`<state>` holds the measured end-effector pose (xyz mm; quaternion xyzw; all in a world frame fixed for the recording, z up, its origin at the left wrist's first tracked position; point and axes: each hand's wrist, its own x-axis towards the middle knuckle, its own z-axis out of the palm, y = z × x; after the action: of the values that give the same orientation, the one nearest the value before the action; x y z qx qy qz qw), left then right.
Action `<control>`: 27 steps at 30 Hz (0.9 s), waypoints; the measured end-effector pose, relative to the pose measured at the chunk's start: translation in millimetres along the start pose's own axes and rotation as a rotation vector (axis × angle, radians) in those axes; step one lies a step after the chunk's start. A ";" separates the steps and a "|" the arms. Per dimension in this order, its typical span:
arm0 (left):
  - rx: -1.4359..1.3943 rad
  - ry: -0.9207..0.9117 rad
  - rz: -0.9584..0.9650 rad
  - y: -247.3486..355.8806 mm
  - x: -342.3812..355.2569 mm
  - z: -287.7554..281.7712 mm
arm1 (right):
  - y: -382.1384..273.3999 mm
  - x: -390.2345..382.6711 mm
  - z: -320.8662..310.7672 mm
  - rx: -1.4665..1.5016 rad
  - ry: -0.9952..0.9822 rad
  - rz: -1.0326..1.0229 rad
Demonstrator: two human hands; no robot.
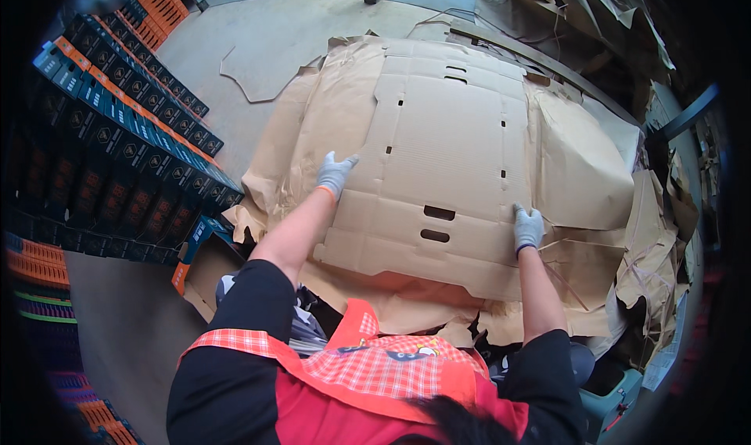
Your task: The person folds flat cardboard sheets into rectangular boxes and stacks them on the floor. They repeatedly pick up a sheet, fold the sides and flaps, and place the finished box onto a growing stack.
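A flat, pale brown cardboard sheet (438, 147) with die-cut slots and notched edges spans the middle, lying on layers of creased brown paper (579, 155). My left hand (336, 171), in a pale glove, holds the sheet's left edge about halfway along. My right hand (528, 226), gloved likewise, holds the right edge a little nearer to me, beside the lower slots. The fingertips of both hands are partly hard to make out against the cardboard.
Stacked dark boxes with orange and teal bands (117, 132) fill the left, above colourful stacked items (35, 265). Torn paper (641, 273) heaps at the right, below a blue metal bar (688, 112). An open box (207, 277) is at lower left, a teal bin (614, 406) at lower right.
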<state>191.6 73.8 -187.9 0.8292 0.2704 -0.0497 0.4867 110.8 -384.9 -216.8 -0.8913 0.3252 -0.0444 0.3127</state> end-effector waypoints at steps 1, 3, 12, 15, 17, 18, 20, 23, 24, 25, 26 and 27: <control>-0.206 -0.212 -0.064 2.9 -2.4 -14.4 | -2.2 2.1 -12.1 -0.014 -0.017 0.011; -0.633 -0.698 -0.255 1.6 -12.1 -39.9 | -4.3 4.7 -37.7 0.311 -0.328 0.066; 0.032 -0.320 0.044 -57.3 -50.2 -10.0 | -15.4 -54.7 -15.8 0.615 -0.534 -0.023; 0.105 0.076 0.473 -46.2 -83.4 31.7 | -47.8 -102.5 28.6 0.340 -0.188 -0.365; 0.405 0.015 0.519 -33.9 -119.3 83.6 | -75.1 -134.6 62.2 -0.170 -0.077 -0.536; 0.486 0.094 0.544 -27.9 -122.7 99.0 | -81.4 -140.5 71.5 -0.231 -0.047 -0.572; 0.727 0.097 0.496 -23.3 -118.7 112.0 | -88.7 -138.9 79.1 -0.363 -0.121 -0.620; -0.092 -0.077 0.552 -32.4 -72.4 45.8 | -72.3 -91.7 37.5 0.007 -0.206 -0.829; -0.341 -0.167 0.439 -38.3 -59.2 9.2 | -58.6 -71.4 9.0 0.257 -0.219 -0.870; 0.140 -0.064 0.806 -48.8 -52.1 -34.2 | -44.7 -48.1 -24.5 0.124 -0.101 -0.916; 0.588 0.054 1.065 -56.5 -50.2 -68.3 | -26.5 -40.5 -55.5 -0.109 0.097 -0.950; 0.778 -0.077 1.295 -60.3 -53.3 -86.0 | -13.7 -38.1 -77.6 -0.353 -0.002 -1.077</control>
<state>100.9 147.1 -171.6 0.9321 -0.3249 0.1253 0.0998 66.5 -394.7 -141.9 -0.9702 -0.1733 -0.1418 0.0926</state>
